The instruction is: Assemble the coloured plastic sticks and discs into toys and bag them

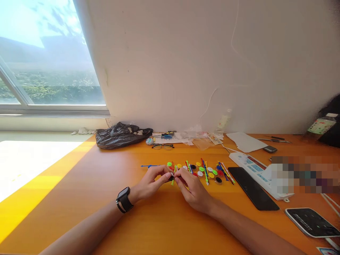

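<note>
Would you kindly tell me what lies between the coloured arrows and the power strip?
A black slab separates the coloured arrows from the power strip in the head view.

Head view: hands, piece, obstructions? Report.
Left hand pinching small black piece. Right hand close beside it, grip unclear. Colored discs, arrow-tipped sticks just beyond.

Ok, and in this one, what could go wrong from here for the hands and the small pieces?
The small black piece sits at the fingertips of the left hand, with the right hand right beside it, so it might slip. Loose discs and arrows lie just beyond both hands; a knuckle could scatter them.
</note>
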`<state>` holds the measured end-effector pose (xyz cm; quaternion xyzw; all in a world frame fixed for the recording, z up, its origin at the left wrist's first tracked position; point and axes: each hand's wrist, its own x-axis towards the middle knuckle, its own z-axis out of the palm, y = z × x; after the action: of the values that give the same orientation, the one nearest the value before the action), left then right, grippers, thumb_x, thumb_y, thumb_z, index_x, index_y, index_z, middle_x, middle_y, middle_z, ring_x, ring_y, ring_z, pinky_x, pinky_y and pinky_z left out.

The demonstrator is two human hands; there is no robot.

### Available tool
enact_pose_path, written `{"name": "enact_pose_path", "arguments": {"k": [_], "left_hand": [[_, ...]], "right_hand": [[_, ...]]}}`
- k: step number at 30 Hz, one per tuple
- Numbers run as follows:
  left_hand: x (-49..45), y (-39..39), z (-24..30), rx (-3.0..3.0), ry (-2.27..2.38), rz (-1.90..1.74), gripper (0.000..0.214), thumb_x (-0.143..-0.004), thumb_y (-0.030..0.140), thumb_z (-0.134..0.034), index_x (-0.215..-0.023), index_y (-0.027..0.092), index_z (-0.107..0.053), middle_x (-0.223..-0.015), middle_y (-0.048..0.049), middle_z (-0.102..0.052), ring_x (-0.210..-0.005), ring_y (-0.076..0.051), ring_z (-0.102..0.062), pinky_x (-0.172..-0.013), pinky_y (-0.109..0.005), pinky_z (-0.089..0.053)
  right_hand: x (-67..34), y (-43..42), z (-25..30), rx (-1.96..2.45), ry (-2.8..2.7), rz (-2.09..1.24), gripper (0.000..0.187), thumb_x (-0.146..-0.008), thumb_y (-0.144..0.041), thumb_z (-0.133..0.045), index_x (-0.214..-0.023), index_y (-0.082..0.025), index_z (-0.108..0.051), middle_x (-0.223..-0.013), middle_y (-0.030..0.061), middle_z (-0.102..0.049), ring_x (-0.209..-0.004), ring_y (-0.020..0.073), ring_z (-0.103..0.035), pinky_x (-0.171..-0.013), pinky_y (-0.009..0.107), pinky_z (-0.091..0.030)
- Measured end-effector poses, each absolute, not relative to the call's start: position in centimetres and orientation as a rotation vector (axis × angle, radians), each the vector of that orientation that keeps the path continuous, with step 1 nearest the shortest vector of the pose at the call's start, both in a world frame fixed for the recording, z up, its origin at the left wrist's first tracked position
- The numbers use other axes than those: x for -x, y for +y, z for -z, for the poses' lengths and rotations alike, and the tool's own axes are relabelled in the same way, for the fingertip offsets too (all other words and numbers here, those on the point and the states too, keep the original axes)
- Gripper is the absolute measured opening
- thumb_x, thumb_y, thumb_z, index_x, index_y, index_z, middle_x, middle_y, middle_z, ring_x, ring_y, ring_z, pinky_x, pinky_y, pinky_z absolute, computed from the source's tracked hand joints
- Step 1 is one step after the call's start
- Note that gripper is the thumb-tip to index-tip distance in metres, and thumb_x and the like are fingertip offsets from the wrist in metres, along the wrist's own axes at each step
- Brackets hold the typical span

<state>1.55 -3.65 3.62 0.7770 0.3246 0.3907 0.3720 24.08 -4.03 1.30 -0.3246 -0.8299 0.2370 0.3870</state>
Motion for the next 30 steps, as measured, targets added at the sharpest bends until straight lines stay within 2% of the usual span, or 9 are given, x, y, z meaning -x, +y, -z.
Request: {"name": "enact_pose_path", "arguments": {"k": [3,6,10,16,18,21,25,27,30], "left_hand": [[-1.9,-3.7,-3.9,-1.683,0.804,-0.964,0.038,-0.099,0.050,-0.068,-0.086,0.014,-0.066,-0.079,-0.0022,-0.062,-0.073,-0.014,-0.054,-0.069,-0.025,-0.044],[-2.1,-3.5,-4.0,-1.534,0.738,-0.919,0.036,-0.091,0.048,-0.079,-0.099,0.014,-0.070,-0.091,-0.0054,-0.068,-0.082,-0.016,-0.060,-0.075,-0.027,-0.049],[-1.9,-3.4,-4.4,-1.511,0.752,-0.894,0.040,-0.089,0.047,-0.081,-0.112,0.015,-0.076,-0.100,-0.0094,-0.073,-0.083,-0.018,-0.062,-0.078,-0.031,-0.052],[-1.8,-3.3,-4.9,-1.425,0.711,-0.978,0.037,-0.089,0.046,-0.081,-0.107,0.013,-0.078,-0.084,-0.0044,-0.069,-0.073,-0.013,-0.057,-0.069,-0.026,-0.046],[-1.8,-3.0,-4.4,-1.381,0.669,-0.986,0.039,-0.087,0.045,-0.083,-0.108,0.013,-0.077,-0.082,-0.0038,-0.068,-0.072,-0.013,-0.057,-0.065,-0.024,-0.043],[-1.7,-2.5,-3.4,-1.288,0.639,-1.012,0.036,-0.084,0.044,-0.085,-0.100,0.013,-0.076,-0.079,-0.0033,-0.068,-0.070,-0.012,-0.057,-0.062,-0.022,-0.040],[-1.5,-2.3,-3.0,-1.248,0.578,-1.026,0.034,-0.081,0.042,-0.089,-0.089,0.012,-0.074,-0.077,-0.0032,-0.067,-0.070,-0.012,-0.057,-0.066,-0.024,-0.044],[-1.5,-2.3,-3.2,-1.256,0.573,-1.004,0.035,-0.082,0.043,-0.088,-0.090,0.011,-0.075,-0.076,-0.0033,-0.067,-0.069,-0.012,-0.057,-0.067,-0.025,-0.045],[-1.4,-2.3,-3.3,-1.256,0.600,-1.008,0.037,-0.082,0.043,-0.088,-0.092,0.011,-0.075,-0.077,-0.0040,-0.067,-0.070,-0.012,-0.057,-0.068,-0.025,-0.046]], "right_hand": [[-24.0,-4.2,-1.5,0.798,-2.132,-0.606,0.015,-0.110,-0.028,-0.045,-0.106,-0.025,-0.059,-0.097,0.0047,-0.062,-0.087,0.0217,-0.058,-0.078,0.035,-0.043],[-24.1,-4.3,-1.4,0.814,-2.119,-0.601,0.011,-0.110,-0.027,-0.047,-0.110,-0.026,-0.058,-0.098,0.0050,-0.061,-0.084,0.0218,-0.057,-0.077,0.036,-0.043],[-24.0,-4.3,-1.6,0.800,-2.063,-0.558,0.009,-0.109,-0.027,-0.049,-0.113,-0.027,-0.057,-0.099,0.0057,-0.059,-0.084,0.0227,-0.056,-0.078,0.037,-0.046],[-23.9,-4.3,-2.0,0.784,-2.069,-0.516,0.026,-0.108,-0.024,-0.050,-0.131,-0.032,-0.058,-0.125,0.0102,-0.058,-0.108,0.0270,-0.059,-0.093,0.041,-0.051],[-24.0,-4.3,-2.0,0.794,-2.062,-0.505,0.029,-0.108,-0.024,-0.049,-0.135,-0.033,-0.055,-0.129,0.0103,-0.058,-0.109,0.0270,-0.060,-0.095,0.042,-0.051],[-24.2,-4.1,-2.0,0.769,-2.080,-0.488,0.031,-0.108,-0.025,-0.048,-0.138,-0.032,-0.054,-0.128,0.0112,-0.058,-0.112,0.0283,-0.060,-0.098,0.044,-0.052],[-24.2,-3.9,-1.9,0.796,-2.073,-0.467,0.035,-0.107,-0.026,-0.050,-0.142,-0.033,-0.054,-0.133,0.0116,-0.056,-0.124,0.0301,-0.055,-0.106,0.046,-0.048],[-24.3,-3.8,-1.8,0.814,-2.047,-0.457,0.037,-0.107,-0.027,-0.051,-0.144,-0.033,-0.054,-0.133,0.0116,-0.056,-0.121,0.0300,-0.055,-0.104,0.047,-0.048],[-24.4,-3.9,-1.5,0.851,-1.973,-0.488,0.039,-0.108,-0.030,-0.048,-0.147,-0.033,-0.052,-0.115,0.0090,-0.059,-0.102,0.0269,-0.059,-0.093,0.044,-0.051]]}}
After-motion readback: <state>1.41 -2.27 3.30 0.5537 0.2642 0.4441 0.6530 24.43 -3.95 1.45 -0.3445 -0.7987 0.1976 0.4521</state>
